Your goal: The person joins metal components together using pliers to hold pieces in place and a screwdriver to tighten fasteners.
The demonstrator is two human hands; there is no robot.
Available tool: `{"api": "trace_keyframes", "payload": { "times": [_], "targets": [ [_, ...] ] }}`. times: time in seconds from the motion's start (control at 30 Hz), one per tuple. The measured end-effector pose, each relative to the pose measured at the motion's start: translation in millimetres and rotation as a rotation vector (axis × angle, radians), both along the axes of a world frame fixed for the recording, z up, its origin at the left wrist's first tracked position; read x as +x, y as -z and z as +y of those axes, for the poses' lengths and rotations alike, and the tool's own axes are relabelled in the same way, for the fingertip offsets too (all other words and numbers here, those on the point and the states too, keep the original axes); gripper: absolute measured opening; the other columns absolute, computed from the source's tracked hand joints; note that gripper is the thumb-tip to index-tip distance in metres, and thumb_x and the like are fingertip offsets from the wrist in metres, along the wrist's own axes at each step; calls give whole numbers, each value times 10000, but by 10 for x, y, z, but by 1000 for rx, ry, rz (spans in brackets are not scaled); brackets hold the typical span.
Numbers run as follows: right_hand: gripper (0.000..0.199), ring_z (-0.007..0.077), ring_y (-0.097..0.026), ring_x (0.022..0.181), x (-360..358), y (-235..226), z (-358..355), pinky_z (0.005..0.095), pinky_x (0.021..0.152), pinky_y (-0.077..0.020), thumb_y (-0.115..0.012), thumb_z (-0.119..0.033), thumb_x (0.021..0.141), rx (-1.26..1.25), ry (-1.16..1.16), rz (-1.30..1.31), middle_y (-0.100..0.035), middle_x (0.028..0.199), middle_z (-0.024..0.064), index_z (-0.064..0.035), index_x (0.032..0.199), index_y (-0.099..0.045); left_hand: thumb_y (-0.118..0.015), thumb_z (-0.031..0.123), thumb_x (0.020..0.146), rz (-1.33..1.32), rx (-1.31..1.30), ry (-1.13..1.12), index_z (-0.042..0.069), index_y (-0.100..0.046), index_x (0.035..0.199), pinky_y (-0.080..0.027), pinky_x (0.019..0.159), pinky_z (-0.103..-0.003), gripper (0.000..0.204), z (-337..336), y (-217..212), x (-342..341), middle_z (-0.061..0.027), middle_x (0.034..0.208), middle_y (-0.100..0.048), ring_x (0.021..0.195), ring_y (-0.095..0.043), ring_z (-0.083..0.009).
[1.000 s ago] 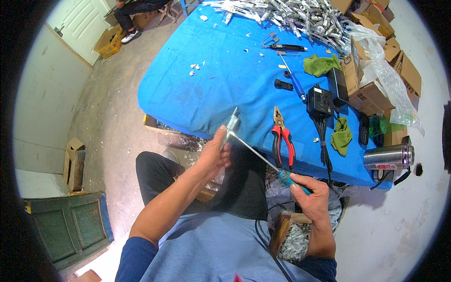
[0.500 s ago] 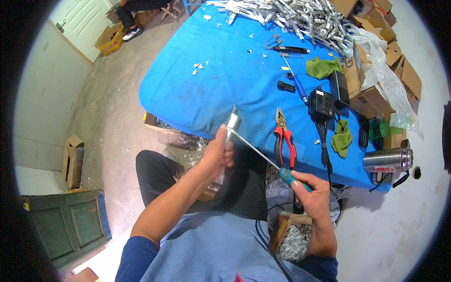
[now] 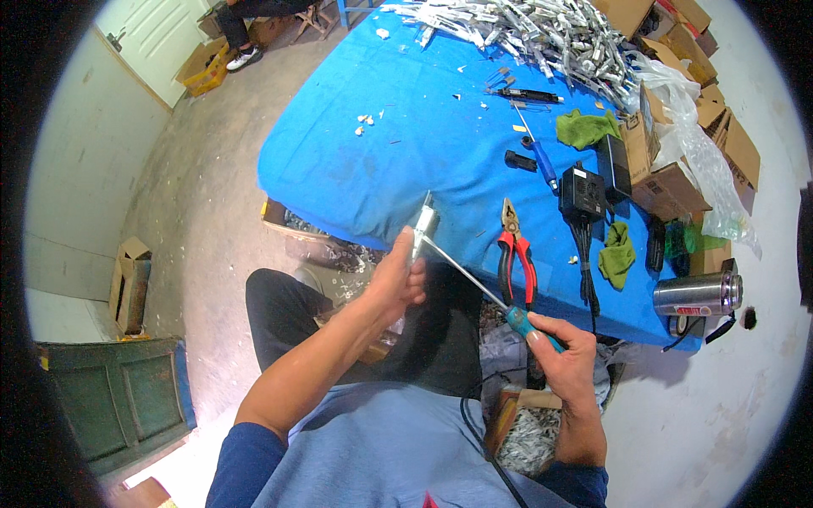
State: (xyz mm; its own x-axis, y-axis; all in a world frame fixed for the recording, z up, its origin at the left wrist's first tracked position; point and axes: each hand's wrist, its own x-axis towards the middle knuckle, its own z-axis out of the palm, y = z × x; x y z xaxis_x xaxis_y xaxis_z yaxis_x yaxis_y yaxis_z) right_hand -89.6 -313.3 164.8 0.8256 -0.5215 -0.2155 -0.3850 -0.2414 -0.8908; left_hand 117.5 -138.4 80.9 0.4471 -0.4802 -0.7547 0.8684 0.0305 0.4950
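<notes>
My left hand (image 3: 398, 278) is closed around a small silver-white cylindrical part (image 3: 427, 222) with a thin metal shaft on top, held over the near edge of the blue-covered table. My right hand (image 3: 562, 349) grips the teal handle of a screwdriver (image 3: 471, 279). Its long metal blade slants up to the left, and the tip meets the side of the part by my left fingers. The exact contact is too small to make out. Just right of the blade, a pair of pliers (image 3: 516, 254) with red and black handles lies on the cloth.
A heap of silver-white parts (image 3: 542, 42) covers the table's far side. To the right are a blue screwdriver (image 3: 542, 161), a black power adapter (image 3: 583, 193), green cloths (image 3: 586, 127), cardboard boxes (image 3: 665, 182) and a steel flask (image 3: 699, 294). Another person's leg (image 3: 234, 25) shows at the far left.
Both hands keep their holds, and the screwdriver stays against the part. The whole view has shifted slightly; nothing else has visibly moved.
</notes>
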Motion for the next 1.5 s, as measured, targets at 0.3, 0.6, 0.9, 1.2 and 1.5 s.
{"api": "trace_keyframes", "payload": {
  "times": [0.3, 0.6, 0.9, 1.2, 1.5],
  "targets": [
    [269, 190, -697, 870, 41, -127, 39, 291, 790, -527, -691, -40, 790, -268, -145, -94, -718, 963, 161, 12, 1054, -699, -399, 717, 902, -32, 3, -12, 171, -338, 606, -294, 473, -291, 623, -30, 92, -28, 45, 520, -268, 438, -257, -117],
    [248, 201, -703, 852, 119, -68, 139, 294, 766, -530, -692, -32, 789, -188, -90, -82, -719, 952, 164, 21, 1032, -702, -380, 740, 892, -67, 8, -80, 178, -318, 600, -288, 446, -302, 637, -100, 115, -75, 44, 506, -256, 423, -247, -124],
    [266, 192, -698, 879, 44, -138, 118, 284, 796, -523, -696, -36, 786, -208, -61, -52, -720, 973, 159, 20, 1047, -701, -385, 730, 896, -54, 10, -20, 181, -350, 622, -311, 459, -299, 615, -93, 137, -92, 44, 515, -284, 435, -273, -119],
    [256, 143, -662, 843, 40, -154, 95, 274, 760, -507, -702, -66, 811, -240, -71, -77, -718, 941, 123, 20, 1052, -700, -386, 716, 902, 15, -89, -27, 176, -348, 590, -293, 470, -292, 624, -84, 51, -101, 48, 502, -283, 415, -243, -111],
    [238, 232, -695, 841, 11, -127, 44, 308, 761, -532, -700, -22, 776, -379, -136, -148, -712, 930, 162, 19, 1010, -702, -436, 680, 904, 86, -213, -10, 181, -361, 581, -271, 466, -280, 599, -20, 70, -92, 52, 491, -275, 406, -228, -107]
  ]
}}
